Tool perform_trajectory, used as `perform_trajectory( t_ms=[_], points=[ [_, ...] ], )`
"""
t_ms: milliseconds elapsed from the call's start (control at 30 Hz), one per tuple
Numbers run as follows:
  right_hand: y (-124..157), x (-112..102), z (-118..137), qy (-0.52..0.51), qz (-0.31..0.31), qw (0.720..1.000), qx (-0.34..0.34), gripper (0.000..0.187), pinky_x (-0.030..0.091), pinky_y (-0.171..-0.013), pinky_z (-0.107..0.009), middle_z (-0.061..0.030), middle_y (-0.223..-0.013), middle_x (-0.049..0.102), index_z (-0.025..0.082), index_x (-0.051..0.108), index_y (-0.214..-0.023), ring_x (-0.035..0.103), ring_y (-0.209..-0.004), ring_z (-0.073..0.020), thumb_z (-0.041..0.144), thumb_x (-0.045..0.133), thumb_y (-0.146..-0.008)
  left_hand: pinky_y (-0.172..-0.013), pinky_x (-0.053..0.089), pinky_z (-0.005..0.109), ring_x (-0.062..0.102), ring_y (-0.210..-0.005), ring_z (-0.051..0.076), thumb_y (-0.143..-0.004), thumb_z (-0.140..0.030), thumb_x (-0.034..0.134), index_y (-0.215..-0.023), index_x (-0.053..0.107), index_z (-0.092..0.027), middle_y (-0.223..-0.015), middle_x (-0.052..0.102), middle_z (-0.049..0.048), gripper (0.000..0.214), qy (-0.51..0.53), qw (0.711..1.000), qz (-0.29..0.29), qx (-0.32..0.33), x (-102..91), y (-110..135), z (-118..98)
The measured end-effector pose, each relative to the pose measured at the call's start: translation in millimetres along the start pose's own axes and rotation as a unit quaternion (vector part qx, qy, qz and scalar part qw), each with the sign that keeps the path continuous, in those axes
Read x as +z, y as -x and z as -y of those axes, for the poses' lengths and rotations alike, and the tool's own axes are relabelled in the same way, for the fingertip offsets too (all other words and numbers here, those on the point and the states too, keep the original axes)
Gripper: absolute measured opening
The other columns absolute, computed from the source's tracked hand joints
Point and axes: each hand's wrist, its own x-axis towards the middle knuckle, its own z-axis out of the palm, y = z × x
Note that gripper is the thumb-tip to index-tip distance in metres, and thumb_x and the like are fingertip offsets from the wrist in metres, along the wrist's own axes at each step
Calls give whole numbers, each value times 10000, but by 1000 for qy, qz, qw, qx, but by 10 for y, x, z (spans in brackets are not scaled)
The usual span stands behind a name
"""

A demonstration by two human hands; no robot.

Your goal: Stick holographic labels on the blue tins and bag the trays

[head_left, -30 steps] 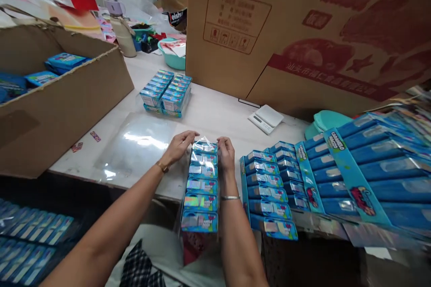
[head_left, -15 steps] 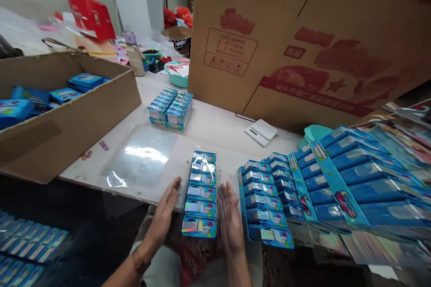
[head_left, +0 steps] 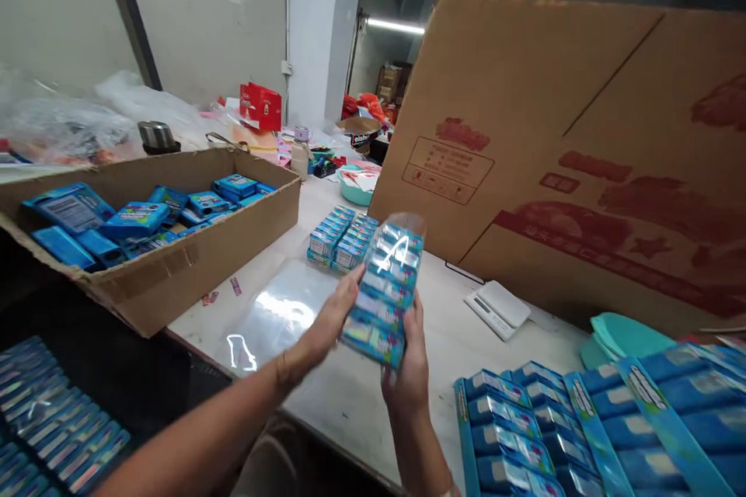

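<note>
A clear plastic bag holding a row of small blue boxes is lifted above the white table, tilted up and away from me. My left hand grips its left side and my right hand clasps its near end from below. Under the pack, a flat stack of clear plastic bags lies on the table. Beyond the pack sits a block of the same blue boxes.
An open cardboard box with blue packs stands at the left. A huge cardboard box walls off the right. A small white scale lies near it. Blue display trays fill the near right. More blue packs sit low left.
The bagged row lay on the table edge with both hands flat beside it; now both hands grip it and have raised it off the table. My view has tilted upward.
</note>
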Motion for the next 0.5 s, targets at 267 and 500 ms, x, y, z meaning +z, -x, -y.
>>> perform_trajectory(
  t_ms=[267, 500],
  points=[
    [-2131, 1270, -637, 8, 66, 997, -37, 559, 519, -1008, -416, -39, -1311, 655, 273, 457, -1436, 631, -1188, -221, 396, 548, -898, -1019, 491, 465, 682, -1116, 343, -881, -772, 417, -1201, 703, -170, -1121, 766, 128, 739, 51, 995, 70, -50, -1085, -2109, -561],
    [-2682, 1150, -1309, 49, 73, 995, -40, 552, 463, -1065, -426, -38, -1343, 637, 265, 526, -1390, 572, -1261, -215, 478, 573, -883, -982, 505, 471, 682, -1107, 357, -823, -796, 494, -1113, 732, -174, -1140, 757, 156, 726, 22, 997, -19, -68, -1590, -2500, -67]
  ],
)
